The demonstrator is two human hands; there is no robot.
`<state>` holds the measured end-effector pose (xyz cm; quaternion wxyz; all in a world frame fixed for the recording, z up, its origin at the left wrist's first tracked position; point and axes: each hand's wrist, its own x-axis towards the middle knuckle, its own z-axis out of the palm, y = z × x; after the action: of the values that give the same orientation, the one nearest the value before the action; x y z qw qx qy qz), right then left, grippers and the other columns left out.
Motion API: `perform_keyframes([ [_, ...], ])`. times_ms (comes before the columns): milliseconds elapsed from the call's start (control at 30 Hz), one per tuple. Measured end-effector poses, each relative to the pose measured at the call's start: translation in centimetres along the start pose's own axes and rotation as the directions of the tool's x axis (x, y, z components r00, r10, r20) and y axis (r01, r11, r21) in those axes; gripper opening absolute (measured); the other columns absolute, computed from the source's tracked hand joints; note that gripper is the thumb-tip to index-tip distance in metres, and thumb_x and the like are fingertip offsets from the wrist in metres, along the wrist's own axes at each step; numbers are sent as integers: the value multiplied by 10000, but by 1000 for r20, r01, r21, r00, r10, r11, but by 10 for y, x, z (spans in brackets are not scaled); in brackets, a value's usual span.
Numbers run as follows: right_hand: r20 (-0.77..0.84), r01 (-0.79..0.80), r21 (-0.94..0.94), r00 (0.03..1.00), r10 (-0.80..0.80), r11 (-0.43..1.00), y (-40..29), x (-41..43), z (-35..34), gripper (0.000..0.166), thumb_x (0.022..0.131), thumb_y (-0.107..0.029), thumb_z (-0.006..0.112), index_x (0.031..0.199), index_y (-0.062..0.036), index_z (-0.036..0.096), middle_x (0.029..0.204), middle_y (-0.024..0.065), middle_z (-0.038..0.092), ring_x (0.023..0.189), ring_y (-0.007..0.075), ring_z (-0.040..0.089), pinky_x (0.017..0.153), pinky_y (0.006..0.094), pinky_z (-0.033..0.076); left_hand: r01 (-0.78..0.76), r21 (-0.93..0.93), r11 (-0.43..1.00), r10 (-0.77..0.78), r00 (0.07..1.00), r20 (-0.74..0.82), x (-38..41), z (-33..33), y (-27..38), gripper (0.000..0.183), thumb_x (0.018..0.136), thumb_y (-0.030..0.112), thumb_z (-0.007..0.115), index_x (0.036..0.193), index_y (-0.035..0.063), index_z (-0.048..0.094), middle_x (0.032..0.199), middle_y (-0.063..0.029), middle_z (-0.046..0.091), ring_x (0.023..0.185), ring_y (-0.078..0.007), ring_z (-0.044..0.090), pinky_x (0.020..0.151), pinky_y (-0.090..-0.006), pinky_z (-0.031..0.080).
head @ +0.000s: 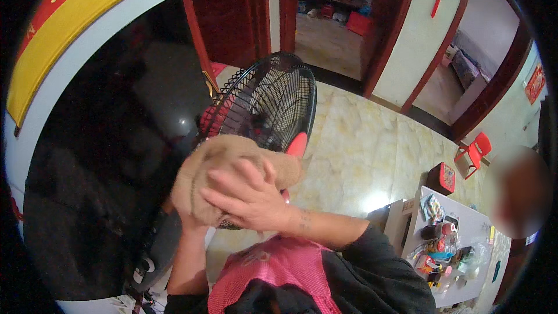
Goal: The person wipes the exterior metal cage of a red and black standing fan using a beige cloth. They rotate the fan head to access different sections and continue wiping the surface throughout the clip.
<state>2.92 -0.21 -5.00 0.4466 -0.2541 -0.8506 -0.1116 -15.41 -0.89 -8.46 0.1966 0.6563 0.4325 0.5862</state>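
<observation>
In front of my chest is a piece of tan fabric (187, 185), rounded on one side and jutting out to the right, perhaps a cap. My right hand (250, 196) lies over its near face with bent, slightly blurred fingers. From below, my left hand (196, 224) supports it; most of that hand is hidden behind the fabric. Just beyond stands an electric fan with a black wire grille (283, 96), partly covered by the fabric. A pink-red rounded piece (297, 144) shows at the grille's lower right edge.
To the left is a large glossy black screen (109, 161). At right, a white table (466, 290) carries bottles, bags and packets. Beyond it are a dark box with a red top (447, 178), a small red chair (477, 148) and a blurred person (518, 192). Doorways open at the back.
</observation>
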Motion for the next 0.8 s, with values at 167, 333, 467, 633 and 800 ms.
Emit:
perform_keyframes([
  [167,-11,52,12,999,-52,999,14,-11,3,662,638,-431,666,1263,-290,501,1359,-5,414,1228,264,367,1017,519,193,-120,200,972,117,993,26,12,4,27,577,859,244,571,1315,-61,392,1282,-139,487,1156,-206,485,989,-332,375],
  [333,-120,-50,3,992,50,999,76,-126,45,602,634,-405,675,1209,-288,540,1277,65,440,1194,356,368,981,550,268,167,-111,980,-176,981,-76,0,4,15,458,917,130,470,1314,-83,386,1284,-146,484,1168,-209,473,1012,-328,338],
  [467,-132,-244,191,954,271,951,108,-180,63,571,616,-363,696,1162,-249,573,1317,129,399,1234,418,320,978,568,284,150,-92,984,-157,985,-68,4,5,23,441,921,111,453,1309,-89,388,1266,-145,500,1159,-210,483,1015,-328,333],
  [633,24,-43,38,999,42,998,97,-102,31,669,599,-349,715,1237,-252,537,1369,93,375,1282,417,276,1038,569,191,129,-89,988,-136,987,-80,8,0,22,424,936,133,438,1298,-84,406,1237,-138,527,1139,-199,497,1004,-321,346],
  [800,53,11,63,998,-14,998,75,35,-26,739,639,-364,693,1327,-232,456,1426,70,347,1329,327,279,1046,539,183,149,-70,986,-155,985,-81,15,5,23,403,916,76,429,1285,-85,425,1238,-152,526,1136,-211,496,988,-324,360],
])
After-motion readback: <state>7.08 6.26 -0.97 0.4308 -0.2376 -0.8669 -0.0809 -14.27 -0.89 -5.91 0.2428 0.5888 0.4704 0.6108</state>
